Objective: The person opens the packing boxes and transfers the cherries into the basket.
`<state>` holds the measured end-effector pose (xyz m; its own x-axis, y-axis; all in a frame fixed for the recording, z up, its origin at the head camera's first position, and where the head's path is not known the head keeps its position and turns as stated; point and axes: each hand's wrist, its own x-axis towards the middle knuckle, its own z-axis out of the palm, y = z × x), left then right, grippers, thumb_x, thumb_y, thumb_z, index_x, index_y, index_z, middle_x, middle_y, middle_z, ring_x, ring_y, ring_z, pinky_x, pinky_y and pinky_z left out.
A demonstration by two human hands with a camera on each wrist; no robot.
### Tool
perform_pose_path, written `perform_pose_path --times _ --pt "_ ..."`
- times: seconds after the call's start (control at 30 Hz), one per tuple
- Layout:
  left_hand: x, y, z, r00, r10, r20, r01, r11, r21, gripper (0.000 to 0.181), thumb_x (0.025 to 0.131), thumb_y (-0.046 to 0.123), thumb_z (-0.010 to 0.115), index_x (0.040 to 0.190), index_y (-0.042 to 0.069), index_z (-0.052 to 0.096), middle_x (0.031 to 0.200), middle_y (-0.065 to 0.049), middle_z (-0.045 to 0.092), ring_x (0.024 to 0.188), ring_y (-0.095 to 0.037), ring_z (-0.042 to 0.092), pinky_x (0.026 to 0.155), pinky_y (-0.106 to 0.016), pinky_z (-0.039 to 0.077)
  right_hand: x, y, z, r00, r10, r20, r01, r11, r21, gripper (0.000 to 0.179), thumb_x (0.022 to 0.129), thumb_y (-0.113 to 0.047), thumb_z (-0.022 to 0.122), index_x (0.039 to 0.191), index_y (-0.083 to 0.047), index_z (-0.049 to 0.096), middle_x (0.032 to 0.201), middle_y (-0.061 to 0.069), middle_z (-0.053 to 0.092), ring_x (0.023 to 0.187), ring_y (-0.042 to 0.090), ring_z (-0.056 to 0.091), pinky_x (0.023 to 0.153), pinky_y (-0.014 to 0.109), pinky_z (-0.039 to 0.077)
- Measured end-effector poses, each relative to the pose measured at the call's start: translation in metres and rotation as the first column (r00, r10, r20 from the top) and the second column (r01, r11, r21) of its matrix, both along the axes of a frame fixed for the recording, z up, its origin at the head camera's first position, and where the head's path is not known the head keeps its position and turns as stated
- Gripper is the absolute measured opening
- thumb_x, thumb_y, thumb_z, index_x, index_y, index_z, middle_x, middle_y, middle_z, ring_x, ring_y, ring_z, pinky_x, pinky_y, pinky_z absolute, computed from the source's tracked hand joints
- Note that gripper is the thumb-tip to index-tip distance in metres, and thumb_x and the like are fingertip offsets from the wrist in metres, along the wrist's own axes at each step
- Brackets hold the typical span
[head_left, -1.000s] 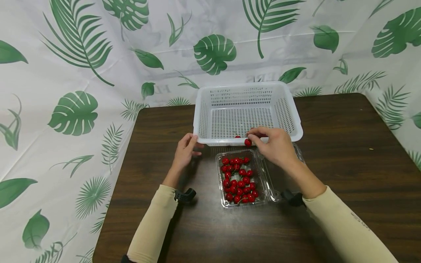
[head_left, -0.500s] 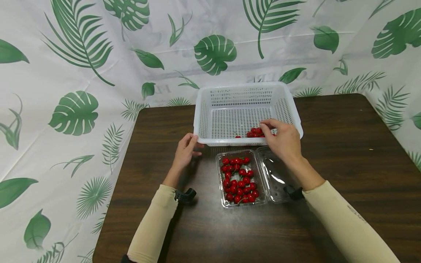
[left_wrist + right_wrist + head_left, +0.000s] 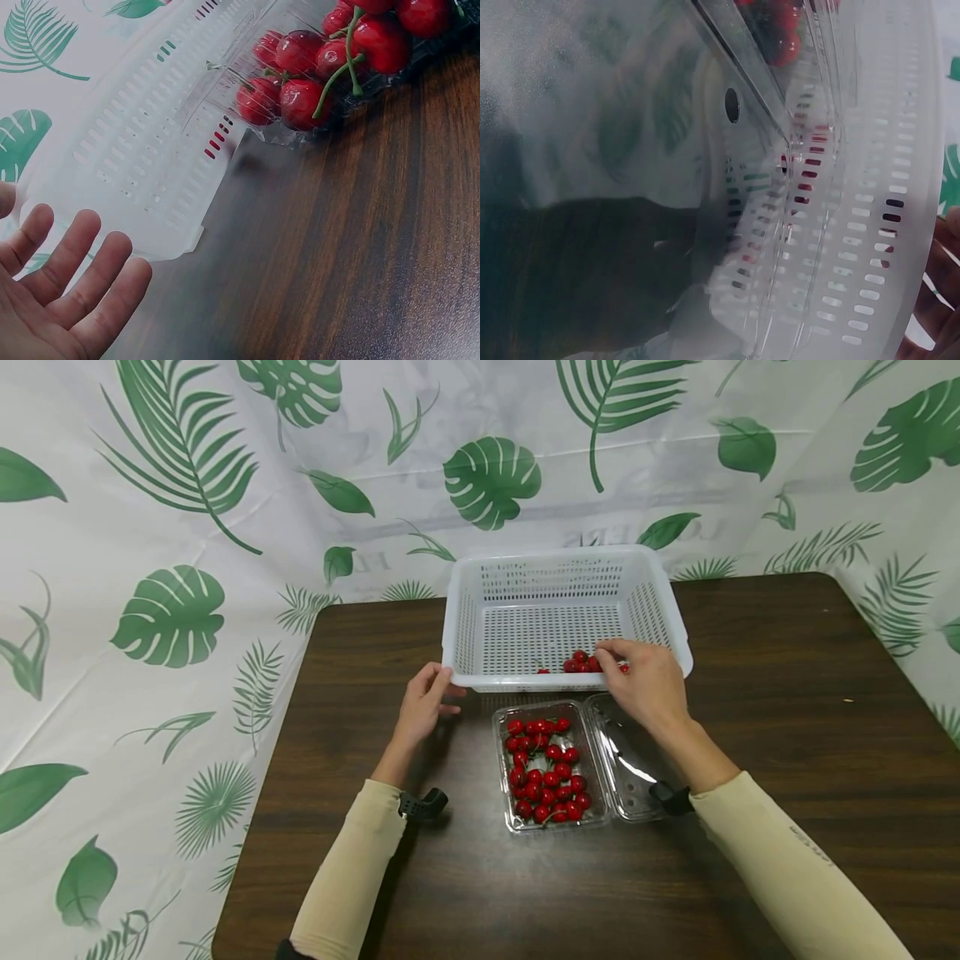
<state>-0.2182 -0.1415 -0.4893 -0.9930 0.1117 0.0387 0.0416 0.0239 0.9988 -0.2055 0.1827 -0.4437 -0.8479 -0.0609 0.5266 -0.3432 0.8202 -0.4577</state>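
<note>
A white plastic basket (image 3: 551,682) with slotted walls stands toward the back of the table. At its front left corner is my left hand (image 3: 422,703), thumb at the rim and the other fingers loosely extended outside the wall. My right hand (image 3: 645,681) reaches over the front rim, thumb and index finger close together at the stem of a cherry (image 3: 593,664). Several red cherries (image 3: 580,656) lie in the basket beside those fingertips, partly hidden by the rim. In the right wrist view, the right fingers (image 3: 936,292) show behind the basket wall.
In front of the basket sits an opened clear clamshell box (image 3: 506,814), its tray filled with many stemmed cherries (image 3: 551,779). Its transparent lid (image 3: 630,764) lies folded out to the right, under my right forearm. A leaf-print cloth (image 3: 300,485) hangs behind the dark wooden table (image 3: 480,893).
My right hand has carried a cherry from above the front rim rightward and down into the basket, beside the other cherries there. My left hand has stayed at the corner.
</note>
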Motion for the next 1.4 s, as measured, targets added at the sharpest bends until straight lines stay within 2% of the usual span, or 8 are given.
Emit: perform_pose_path --times 0.33,0.6,0.9,1.03,1.1,1.23,1.33,1.4 --pt "0.005 0.001 0.016 0.999 -0.019 0.025 0.019 1.000 0.003 0.026 0.105 0.012 0.045 0.110 -0.013 0.052 0.108 -0.029 0.061 0.078 -0.013 0.067 0.080 -0.071 0.048 0.000 0.001 -0.003 1.000 0.017 -0.008 -0.017 1.000 0.004 0.018 0.093 -0.018 0.066 0.102 -0.007 0.077 0.096 0.012 0.074 0.086 0.035 0.070 0.066 0.051 0.052" --pt "0.001 -0.001 0.008 0.999 -0.022 0.023 0.021 0.999 0.027 0.026 0.106 0.013 0.044 0.110 -0.012 0.052 0.109 -0.026 0.061 0.102 -0.059 0.055 0.079 -0.071 0.048 0.003 0.000 -0.002 0.997 0.054 -0.046 -0.055 0.998 -0.019 0.019 0.090 -0.019 0.070 0.102 -0.006 0.076 0.095 0.009 0.074 0.087 0.031 0.070 0.071 0.048 0.053" --pt "-0.002 0.000 -0.004 1.000 0.005 -0.017 -0.005 1.000 -0.012 0.031 0.105 0.021 0.048 0.109 -0.009 0.053 0.108 -0.025 0.061 0.098 -0.053 0.060 0.074 -0.066 0.053 0.020 -0.012 0.010 0.976 0.164 -0.140 -0.166 0.986 -0.001 0.021 0.083 -0.009 0.076 0.103 -0.003 0.075 0.099 0.011 0.073 0.093 0.031 0.068 0.082 0.049 0.052" --pt "-0.001 0.001 -0.004 1.000 0.012 -0.017 -0.013 1.000 -0.014 0.029 0.105 0.020 0.047 0.108 -0.009 0.053 0.106 -0.025 0.061 0.098 -0.054 0.059 0.073 -0.064 0.054 0.040 -0.020 0.015 0.968 0.247 -0.037 -0.243 0.967 0.077 0.024 0.083 -0.014 0.077 0.106 -0.007 0.074 0.097 0.007 0.072 0.080 0.024 0.065 0.070 0.043 0.053" --pt "-0.001 0.002 -0.003 1.000 0.014 -0.016 -0.014 1.000 -0.013 0.028 0.105 0.019 0.047 0.108 -0.008 0.053 0.106 -0.024 0.062 0.098 -0.055 0.058 0.072 -0.063 0.055 0.051 -0.025 0.015 0.943 0.315 0.103 -0.328 0.935 0.137 0.024 0.084 -0.017 0.078 0.107 -0.010 0.074 0.095 0.003 0.071 0.072 0.016 0.061 0.061 0.035 0.051" --pt "-0.001 0.002 -0.004 1.000 0.014 -0.019 -0.015 1.000 -0.016 0.027 0.105 0.018 0.047 0.108 -0.008 0.054 0.105 -0.022 0.062 0.098 -0.056 0.058 0.070 -0.060 0.057 0.073 -0.035 0.005 0.807 0.438 0.397 -0.536 0.824 0.181 0.019 0.083 -0.019 0.079 0.102 -0.014 0.075 0.094 -0.004 0.071 0.072 0.009 0.061 0.060 0.030 0.053" --pt "-0.002 0.002 -0.004 1.000 0.014 -0.023 -0.014 1.000 -0.013 0.027 0.105 0.018 0.047 0.107 -0.008 0.054 0.106 -0.023 0.062 0.098 -0.056 0.058 0.070 -0.059 0.057 0.083 -0.042 -0.007 0.725 0.480 0.493 -0.620 0.767 0.166 0.015 0.081 -0.017 0.080 0.095 -0.016 0.076 0.091 -0.007 0.071 0.077 0.009 0.065 0.067 0.033 0.056" --pt "-0.002 0.002 -0.004 1.000 0.012 -0.024 -0.012 1.000 -0.013 0.027 0.105 0.018 0.047 0.108 -0.008 0.054 0.106 -0.023 0.062 0.098 -0.056 0.058 0.070 -0.058 0.057 0.087 -0.046 -0.012 0.700 0.489 0.521 -0.641 0.751 0.157 0.011 0.080 -0.016 0.081 0.089 -0.018 0.076 0.085 -0.011 0.070 0.076 0.007 0.064 0.068 0.035 0.056"
